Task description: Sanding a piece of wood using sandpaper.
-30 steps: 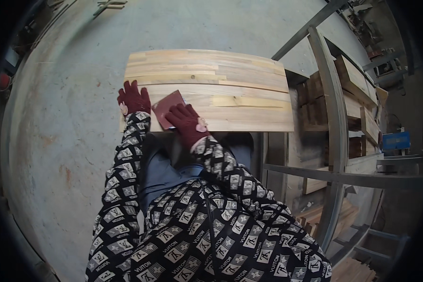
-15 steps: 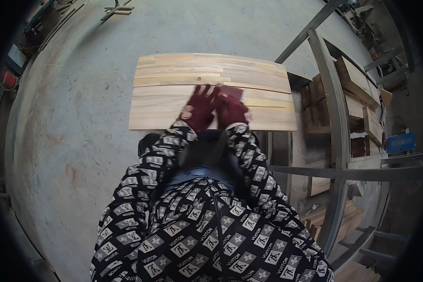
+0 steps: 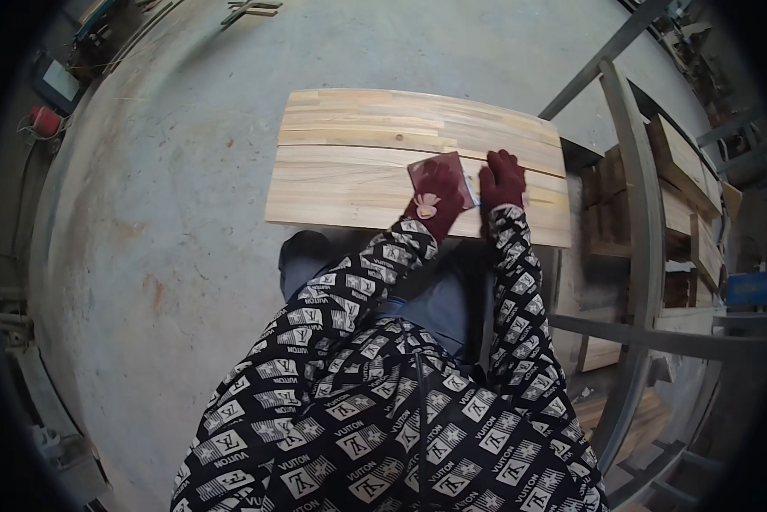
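Observation:
A pale laminated wood panel [image 3: 349, 192] with long seams and a small knot lies before me. My left hand [image 3: 439, 198], in a dark red knit glove, presses on a dark red sheet that looks like sandpaper [image 3: 420, 173]. The sheet lies on the panel, its corners showing around the fingers and a whitish edge on its right. Just to the right, my right hand [image 3: 504, 181], in a matching glove, rests on the panel with slightly bent fingers, apart from the sheet. Nothing shows in it; its palm is hidden.
A grey metal frame [image 3: 644, 222] stands close on the right, with stacked wooden boards [image 3: 682, 183] behind it and a blue box [image 3: 748, 290] farther right. A red object [image 3: 46, 121] is at the far left. Concrete floor [image 3: 170, 196] extends left and beyond the panel.
The view has shifted, so the panel sits farther right. The red sheet, by my right hand before, is now under my left. My right hand has moved away from the sheet.

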Demonstrator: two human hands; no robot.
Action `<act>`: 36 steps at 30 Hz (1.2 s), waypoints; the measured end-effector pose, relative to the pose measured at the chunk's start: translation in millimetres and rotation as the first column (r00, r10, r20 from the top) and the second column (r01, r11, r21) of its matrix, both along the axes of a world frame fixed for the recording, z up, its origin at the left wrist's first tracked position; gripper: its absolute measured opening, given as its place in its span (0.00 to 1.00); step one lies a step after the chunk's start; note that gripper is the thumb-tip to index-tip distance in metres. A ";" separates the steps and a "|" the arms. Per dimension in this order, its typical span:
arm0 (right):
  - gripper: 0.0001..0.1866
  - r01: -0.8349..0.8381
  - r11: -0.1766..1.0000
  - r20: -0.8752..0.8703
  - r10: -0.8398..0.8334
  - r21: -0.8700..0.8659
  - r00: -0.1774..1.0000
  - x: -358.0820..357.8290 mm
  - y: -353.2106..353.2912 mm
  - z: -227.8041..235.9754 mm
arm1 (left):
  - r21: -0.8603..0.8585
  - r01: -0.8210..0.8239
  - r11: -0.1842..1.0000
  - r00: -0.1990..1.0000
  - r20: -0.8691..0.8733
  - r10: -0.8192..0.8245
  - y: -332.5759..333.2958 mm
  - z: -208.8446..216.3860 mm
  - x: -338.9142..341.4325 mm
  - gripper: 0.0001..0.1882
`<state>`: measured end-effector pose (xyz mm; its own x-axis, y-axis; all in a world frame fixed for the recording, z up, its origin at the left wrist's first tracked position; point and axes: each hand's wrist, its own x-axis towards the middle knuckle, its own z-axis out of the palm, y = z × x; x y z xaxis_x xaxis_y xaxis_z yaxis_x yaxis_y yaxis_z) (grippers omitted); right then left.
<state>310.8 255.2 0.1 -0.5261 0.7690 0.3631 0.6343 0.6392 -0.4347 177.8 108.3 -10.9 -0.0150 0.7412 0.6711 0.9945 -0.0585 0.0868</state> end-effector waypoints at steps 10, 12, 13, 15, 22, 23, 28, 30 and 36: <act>0.17 -0.007 0.989 -0.059 0.016 0.145 0.998 -0.4 -13.9 5.7 | -0.267 -0.356 0.896 0.920 0.069 0.386 -69.9 -42.0 -234.2 0.10; 0.17 -0.004 0.989 -0.029 0.009 0.150 1.000 -4.2 -13.6 5.4 | -0.295 -0.526 0.797 0.823 0.057 0.565 -50.8 -36.6 -253.3 0.10; 0.17 0.000 0.985 -0.020 0.003 0.174 1.000 -6.0 -13.6 5.2 | -0.299 -0.547 0.782 0.807 0.061 0.588 -33.3 -35.0 -244.2 0.10; 0.16 0.006 0.981 -0.038 0.002 0.193 0.999 -7.3 -14.2 5.2 | -0.298 -0.476 0.827 0.848 0.095 0.522 5.3 -37.5 -189.1 0.10; 0.17 -0.017 0.988 -0.019 0.020 0.152 1.000 -3.6 -15.3 9.9 | -0.271 0.114 0.956 0.991 0.105 -0.088 91.2 -65.9 -28.4 0.12; 0.17 -0.018 0.985 0.001 0.018 0.173 1.000 -3.3 -15.6 9.9 | -0.321 0.140 0.937 0.990 0.061 -0.127 89.2 -67.7 -46.7 0.15; 0.17 0.003 0.987 -0.001 -0.003 0.161 1.000 -4.4 -16.1 7.6 | -0.199 -0.038 0.979 0.998 0.050 0.049 17.8 -62.3 -246.7 0.16; 0.18 0.031 0.982 0.046 -0.040 0.186 0.998 -5.2 -15.8 6.3 | -0.199 -0.184 0.962 0.972 0.106 0.208 0.5 -50.2 -307.3 0.18; 0.19 0.045 0.980 0.100 -0.065 0.192 0.993 -7.1 -15.6 7.4 | -0.353 -0.440 0.826 0.859 0.102 0.501 59.1 -36.2 -228.4 0.12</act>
